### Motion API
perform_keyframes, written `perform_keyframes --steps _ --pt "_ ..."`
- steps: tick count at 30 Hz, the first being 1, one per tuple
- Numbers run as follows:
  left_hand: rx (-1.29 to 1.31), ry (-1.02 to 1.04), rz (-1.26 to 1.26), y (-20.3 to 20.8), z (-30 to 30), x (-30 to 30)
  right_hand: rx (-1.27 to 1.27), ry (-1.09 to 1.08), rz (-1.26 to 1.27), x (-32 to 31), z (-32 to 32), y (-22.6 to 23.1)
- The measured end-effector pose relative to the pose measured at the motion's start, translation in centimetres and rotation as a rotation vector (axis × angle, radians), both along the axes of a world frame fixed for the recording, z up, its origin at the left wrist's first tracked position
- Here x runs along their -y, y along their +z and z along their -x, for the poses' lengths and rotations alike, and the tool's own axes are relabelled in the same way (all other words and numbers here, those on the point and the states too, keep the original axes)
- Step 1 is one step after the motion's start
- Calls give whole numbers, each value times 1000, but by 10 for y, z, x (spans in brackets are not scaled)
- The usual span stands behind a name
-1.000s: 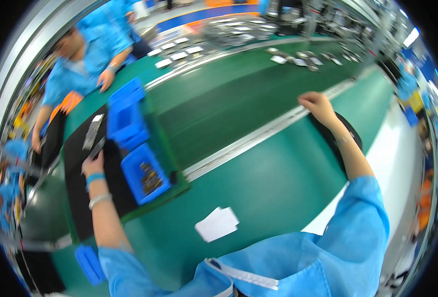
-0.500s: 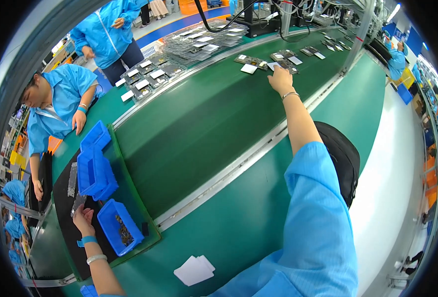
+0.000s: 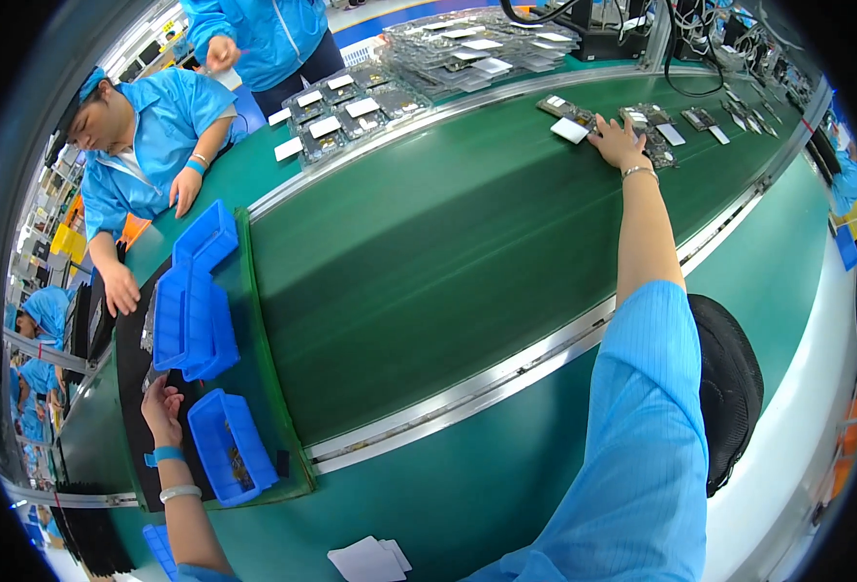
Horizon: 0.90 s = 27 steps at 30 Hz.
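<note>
My right hand (image 3: 620, 147) reaches across the green conveyor belt (image 3: 428, 242), fingers spread over a group of circuit boards. Just left of its fingertips are a board (image 3: 564, 107) and a white card (image 3: 570, 130); another board (image 3: 646, 118) lies beyond the hand. My left hand (image 3: 162, 412) is at the lower left on a black mat, half curled with fingers apart. A grey metallic strip (image 3: 153, 374) lies by its fingertips, partly hidden. Beside that hand stands a blue bin (image 3: 230, 446) with small brownish parts inside.
More blue bins (image 3: 196, 325) stand beyond. White cards (image 3: 368, 560) lie near me. Boards in clear trays (image 3: 361, 107) and a tall stack of trays (image 3: 477, 48) line the far side. A co-worker in blue (image 3: 147, 155) leans in at left; a metal rail (image 3: 467, 393) edges the belt.
The view has swung, shifting the belt and boards rightward. My right hand's fingers have spread over the boards. The co-worker's lower hand has moved closer to the black mat.
</note>
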State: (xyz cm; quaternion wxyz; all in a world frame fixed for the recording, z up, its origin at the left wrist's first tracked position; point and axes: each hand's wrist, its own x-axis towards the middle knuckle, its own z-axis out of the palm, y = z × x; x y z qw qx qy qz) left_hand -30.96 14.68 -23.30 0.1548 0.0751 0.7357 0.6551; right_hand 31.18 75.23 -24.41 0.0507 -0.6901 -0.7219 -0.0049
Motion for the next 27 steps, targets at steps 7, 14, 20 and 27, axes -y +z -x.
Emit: perform_keyframes --steps 7,14,20,27 --pt "-40 -26 -40 -4 -6 0 141 123 -223 41 40 23" --pt "55 -157 -167 8 -24 -4 -348 336 80 112 38 75" --pt "-515 -78 -420 74 -113 14 -759 494 698 285 71 153" --pt "-651 -1067 -144 158 -295 16 -561 896 1238 415 136 180"
